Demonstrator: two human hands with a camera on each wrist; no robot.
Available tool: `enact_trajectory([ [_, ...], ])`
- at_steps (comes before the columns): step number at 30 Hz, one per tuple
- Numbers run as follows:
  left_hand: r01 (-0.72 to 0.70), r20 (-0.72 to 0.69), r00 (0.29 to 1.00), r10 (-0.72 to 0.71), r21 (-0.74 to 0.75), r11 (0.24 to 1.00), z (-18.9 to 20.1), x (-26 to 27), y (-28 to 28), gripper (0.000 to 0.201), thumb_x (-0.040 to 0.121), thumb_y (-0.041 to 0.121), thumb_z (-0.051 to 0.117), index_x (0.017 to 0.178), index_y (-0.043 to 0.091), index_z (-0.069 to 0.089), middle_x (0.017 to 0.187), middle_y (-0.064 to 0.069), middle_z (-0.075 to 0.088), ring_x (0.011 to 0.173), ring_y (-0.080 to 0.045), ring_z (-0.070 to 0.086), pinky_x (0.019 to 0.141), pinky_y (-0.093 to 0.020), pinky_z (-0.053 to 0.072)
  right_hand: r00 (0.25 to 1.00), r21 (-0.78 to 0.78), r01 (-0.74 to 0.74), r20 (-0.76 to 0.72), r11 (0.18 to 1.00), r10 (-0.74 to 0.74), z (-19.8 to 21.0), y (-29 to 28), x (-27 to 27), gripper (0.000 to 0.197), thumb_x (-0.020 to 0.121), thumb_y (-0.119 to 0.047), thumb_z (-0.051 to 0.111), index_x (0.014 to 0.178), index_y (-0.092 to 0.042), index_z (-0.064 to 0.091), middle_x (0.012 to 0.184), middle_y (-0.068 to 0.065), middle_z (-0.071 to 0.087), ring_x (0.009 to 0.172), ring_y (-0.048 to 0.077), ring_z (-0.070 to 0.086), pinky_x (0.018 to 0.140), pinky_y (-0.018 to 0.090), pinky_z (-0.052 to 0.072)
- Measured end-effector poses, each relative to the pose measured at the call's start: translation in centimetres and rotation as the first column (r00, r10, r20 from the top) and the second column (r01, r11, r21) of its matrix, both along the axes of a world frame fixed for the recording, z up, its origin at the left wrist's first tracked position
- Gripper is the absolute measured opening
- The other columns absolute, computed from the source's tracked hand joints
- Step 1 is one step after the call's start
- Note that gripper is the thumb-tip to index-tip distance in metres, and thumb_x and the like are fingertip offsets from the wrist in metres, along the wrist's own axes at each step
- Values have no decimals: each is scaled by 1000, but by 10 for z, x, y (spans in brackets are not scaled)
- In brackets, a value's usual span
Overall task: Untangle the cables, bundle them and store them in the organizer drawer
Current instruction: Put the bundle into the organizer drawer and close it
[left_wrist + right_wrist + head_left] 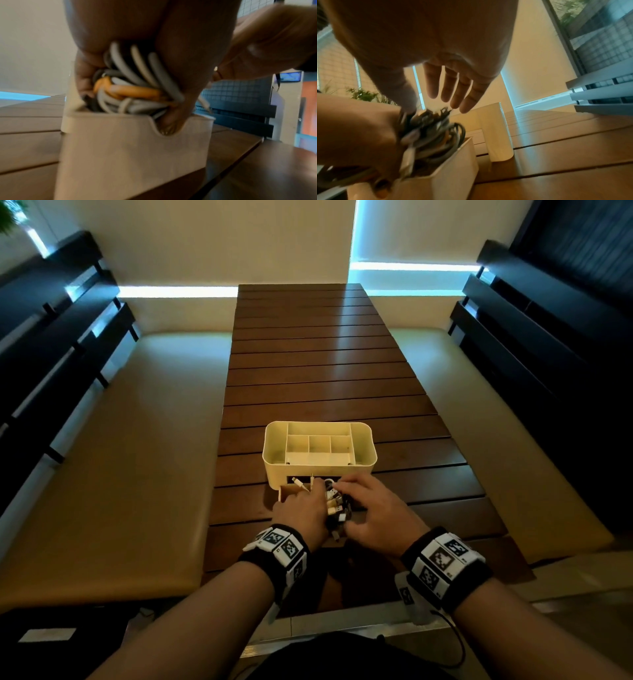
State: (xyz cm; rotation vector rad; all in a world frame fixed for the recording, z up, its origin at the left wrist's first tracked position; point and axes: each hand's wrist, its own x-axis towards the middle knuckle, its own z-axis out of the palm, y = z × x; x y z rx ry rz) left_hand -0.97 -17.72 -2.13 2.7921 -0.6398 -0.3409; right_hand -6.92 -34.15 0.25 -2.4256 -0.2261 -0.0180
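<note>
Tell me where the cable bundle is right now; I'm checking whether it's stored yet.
In the head view the cable bundle sits in the pulled-out drawer in front of the organizer, gripped by the left hand, with the right hand beside it.

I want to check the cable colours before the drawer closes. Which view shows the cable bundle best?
The left wrist view: the cable bundle fills the frame, grey and orange loops clear above the drawer. The right wrist view shows it blurred; the head view shows only plugs between the hands.

Right hand (pixel 450 86) above cable bundle (pixel 429 136)
</note>
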Motion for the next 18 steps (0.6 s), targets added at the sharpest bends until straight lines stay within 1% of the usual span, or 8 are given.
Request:
enact_trajectory([
  [3,33,70,997,-38,71,997,-6,2,-1,77,79,44,67,136,14,25,112,-7,66,102,-32,64,85,-46,44,996,-67,-76,-53,995,73,-5,1,1,77,79,-31,78,148,-18,45,152,-9,36,138,2,29,116,21,27],
  [4,41,81,996,-48,93,995,-6,3,-2,80,78,46,68,136,12,26,112,-6,67,105,-31,62,90,-47,40,993,-124,-97,-74,988,88,-9,2,3,80,81,-34,77,150,-17,41,156,-8,31,142,5,24,118,22,24],
  [6,14,48,999,-19,113,993,-8,6,-2,84,75,50,70,135,9,27,118,-8,64,115,-33,55,98,-49,33,989,-241,-121,-111,963,96,-17,6,9,82,84,-36,74,153,-18,33,161,-7,24,147,10,18,120,29,24],
  [8,-30,8,1000,29,111,993,-11,10,-1,86,77,53,70,135,8,27,124,-11,60,122,-34,48,99,-49,31,989,-293,-122,-119,948,90,-23,11,17,82,86,-36,73,154,-17,32,162,-5,25,147,14,20,119,37,30],
  [10,-42,-13,999,44,100,994,-12,13,-1,86,78,55,69,135,8,26,125,-12,58,123,-34,46,97,-48,31,988,-320,-118,-134,940,78,-24,13,25,78,86,-36,72,153,-19,35,161,-5,30,146,15,24,116,40,33],
  [13,-43,-67,997,48,77,996,-16,19,-1,89,76,57,68,136,11,21,125,-14,58,123,-35,44,98,-48,30,978,-390,-144,-197,909,71,-19,15,32,69,91,-37,66,152,-21,37,159,-7,32,143,16,30,114,38,35],
  [16,-30,-174,984,40,58,998,-19,26,5,91,69,55,68,135,22,15,126,-13,55,121,-37,41,96,-45,30,976,-427,-155,-205,891,71,-19,21,38,60,94,-37,61,148,-20,42,154,-7,40,137,18,39,106,37,43],
  [18,-16,-246,969,24,33,999,-12,29,10,92,64,58,68,135,30,16,127,-8,55,121,-34,38,96,-44,30,974,-433,-149,-221,889,56,-24,21,38,59,94,-36,60,148,-22,41,152,-8,41,135,18,41,103,39,46],
])
